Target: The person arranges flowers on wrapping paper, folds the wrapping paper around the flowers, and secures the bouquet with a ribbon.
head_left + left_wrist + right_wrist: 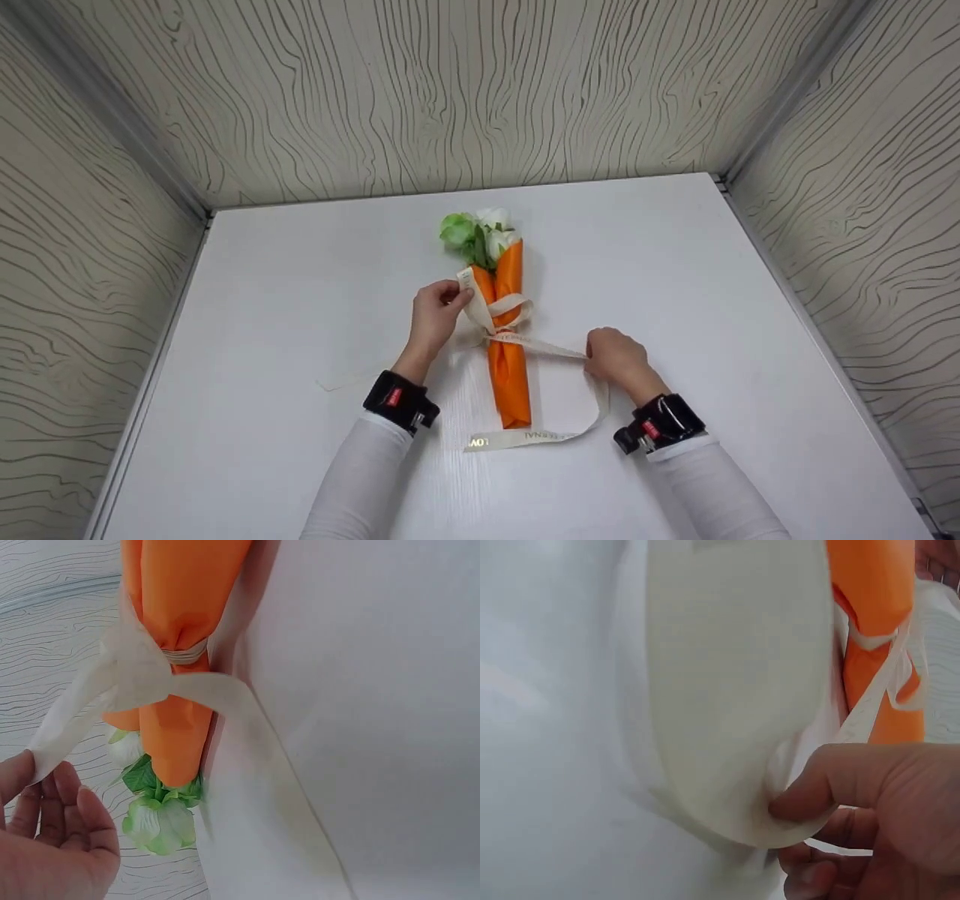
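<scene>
A bouquet wrapped in orange paper [510, 382] lies on the white table, its white and green flowers [491, 229] pointing away from me. A cream ribbon [540, 346] with printed letters goes round the middle of the wrap, with a loop standing on top. My left hand [439, 315] pinches one part of the ribbon at the upper left of the wrap. To the right of the bouquet, my right hand [616, 358] pinches another stretch of it, pulled out sideways. From there the ribbon's tail curves down to the foot of the wrap. In the left wrist view, thin bands [186, 654] gather the paper.
The white table [300, 262] extends around the bouquet on all sides. Patterned walls [450, 97] enclose it at the back and both sides. A thin pale strand [334, 388] lies on the table left of the bouquet.
</scene>
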The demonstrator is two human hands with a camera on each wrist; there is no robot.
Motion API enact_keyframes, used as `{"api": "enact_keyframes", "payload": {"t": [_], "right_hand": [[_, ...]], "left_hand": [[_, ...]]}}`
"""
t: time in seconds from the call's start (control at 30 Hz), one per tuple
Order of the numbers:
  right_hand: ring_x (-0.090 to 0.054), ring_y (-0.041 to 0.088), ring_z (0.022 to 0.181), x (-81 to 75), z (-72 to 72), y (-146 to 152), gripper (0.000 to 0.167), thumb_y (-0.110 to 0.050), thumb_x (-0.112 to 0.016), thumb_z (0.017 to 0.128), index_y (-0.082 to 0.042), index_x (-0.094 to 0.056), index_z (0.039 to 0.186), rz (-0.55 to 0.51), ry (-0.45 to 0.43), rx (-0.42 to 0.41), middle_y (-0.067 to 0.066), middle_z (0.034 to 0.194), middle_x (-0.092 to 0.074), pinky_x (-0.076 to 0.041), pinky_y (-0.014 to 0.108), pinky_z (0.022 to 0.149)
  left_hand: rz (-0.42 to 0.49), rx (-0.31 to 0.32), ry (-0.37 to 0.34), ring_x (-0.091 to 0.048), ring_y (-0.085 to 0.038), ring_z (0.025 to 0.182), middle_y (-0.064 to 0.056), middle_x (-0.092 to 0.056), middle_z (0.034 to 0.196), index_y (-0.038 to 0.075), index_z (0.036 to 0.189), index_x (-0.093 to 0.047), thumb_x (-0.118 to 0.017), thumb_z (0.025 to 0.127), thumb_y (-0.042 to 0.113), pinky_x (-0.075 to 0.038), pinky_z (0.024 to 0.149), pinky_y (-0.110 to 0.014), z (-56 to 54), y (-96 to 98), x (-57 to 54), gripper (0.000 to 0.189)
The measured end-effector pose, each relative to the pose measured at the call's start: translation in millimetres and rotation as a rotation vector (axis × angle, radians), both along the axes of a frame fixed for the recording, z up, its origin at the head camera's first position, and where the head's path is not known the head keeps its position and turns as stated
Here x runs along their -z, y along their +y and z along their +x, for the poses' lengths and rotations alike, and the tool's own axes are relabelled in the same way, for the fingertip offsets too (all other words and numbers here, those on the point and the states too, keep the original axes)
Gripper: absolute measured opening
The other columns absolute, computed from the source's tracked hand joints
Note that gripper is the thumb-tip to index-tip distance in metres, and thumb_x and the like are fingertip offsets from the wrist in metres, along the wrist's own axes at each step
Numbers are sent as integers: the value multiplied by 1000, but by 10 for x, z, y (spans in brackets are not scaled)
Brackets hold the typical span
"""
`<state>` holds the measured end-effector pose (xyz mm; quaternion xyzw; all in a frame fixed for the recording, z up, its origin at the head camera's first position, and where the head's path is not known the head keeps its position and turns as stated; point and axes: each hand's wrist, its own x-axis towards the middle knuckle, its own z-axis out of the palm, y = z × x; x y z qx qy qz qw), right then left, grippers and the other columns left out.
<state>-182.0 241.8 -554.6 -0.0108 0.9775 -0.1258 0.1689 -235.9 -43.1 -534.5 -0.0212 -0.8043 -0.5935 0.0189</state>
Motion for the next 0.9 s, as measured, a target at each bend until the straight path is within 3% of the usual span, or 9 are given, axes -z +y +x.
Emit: {"api": "enact_keyframes", "payload": {"t": [0.13,0.3,0.47,0.6,0.73,0.9], "right_hand": [[-53,26,66,-38,-97,210,9,-8,-62,71,-7,-58,80,6,15,27,9,79,-57,-42,39,51],[-55,29,66,-149,-232,436,10,-3,-54,79,0,-57,88,-29,16,121,17,83,-58,-43,38,49],[-57,34,73,-231,-342,564,14,3,-51,78,6,-55,91,-96,154,172,25,85,-57,-47,39,58],[-52,39,87,-222,-392,549,16,-1,-51,82,6,-56,95,-122,280,139,25,92,-54,-43,46,72],[-52,35,92,-177,-382,407,22,-10,-58,83,1,-58,102,-175,251,70,20,100,-54,-43,46,74],[-53,26,84,-100,-320,117,39,-15,-66,79,-6,-53,114,-336,200,-96,11,109,-52,-45,38,70]], "left_hand": [[-10,-3,-9,-50,-16,68,-3,-58,74,6,85,-65,-65,81,20,-43,59,-26,-14,-14,6,15],[-5,0,-9,-48,-16,67,-3,-56,73,7,84,-65,-65,81,21,-42,58,-26,-19,-38,3,15],[15,2,4,-50,-16,67,-3,-57,73,6,87,-65,-65,81,23,-43,59,-26,-10,-65,15,18],[23,6,8,-50,-16,67,-4,-57,73,6,87,-65,-65,81,24,-43,59,-26,-4,-68,15,19],[20,10,4,-50,-16,67,-4,-57,73,6,86,-65,-65,81,23,-43,59,-26,2,-64,19,18],[21,6,0,-50,-15,66,-3,-57,72,7,84,-65,-65,81,23,-43,59,-26,11,-65,31,16]]}}
